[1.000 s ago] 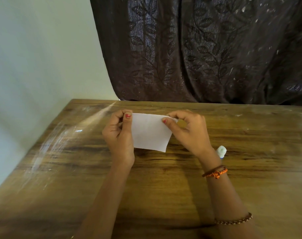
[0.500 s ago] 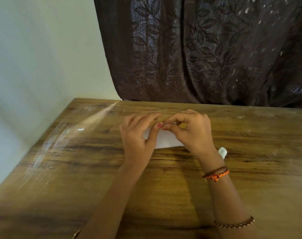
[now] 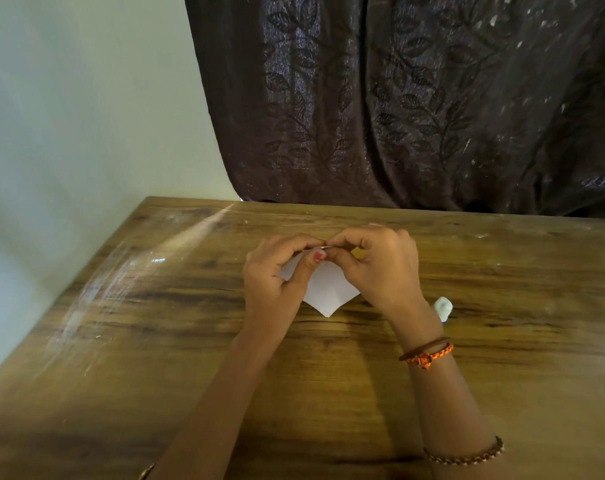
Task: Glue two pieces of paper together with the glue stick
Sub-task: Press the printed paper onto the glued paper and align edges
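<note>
White paper (image 3: 327,289) is held just above the wooden table (image 3: 155,341), its lower corner pointing toward me. My left hand (image 3: 277,271) and my right hand (image 3: 380,268) both pinch its top edge, fingertips meeting near the middle. I cannot tell whether it is one sheet or two pressed together. The white glue stick (image 3: 443,307) lies on the table just right of my right wrist, partly hidden behind it.
A dark leaf-patterned curtain (image 3: 398,98) hangs behind the table's far edge. A pale wall (image 3: 69,116) runs along the left side. The table's left edge slants toward me.
My left hand slid from the paper's left corner to the middle of the top edge, beside the right fingers. The paper turned so a corner points down.
</note>
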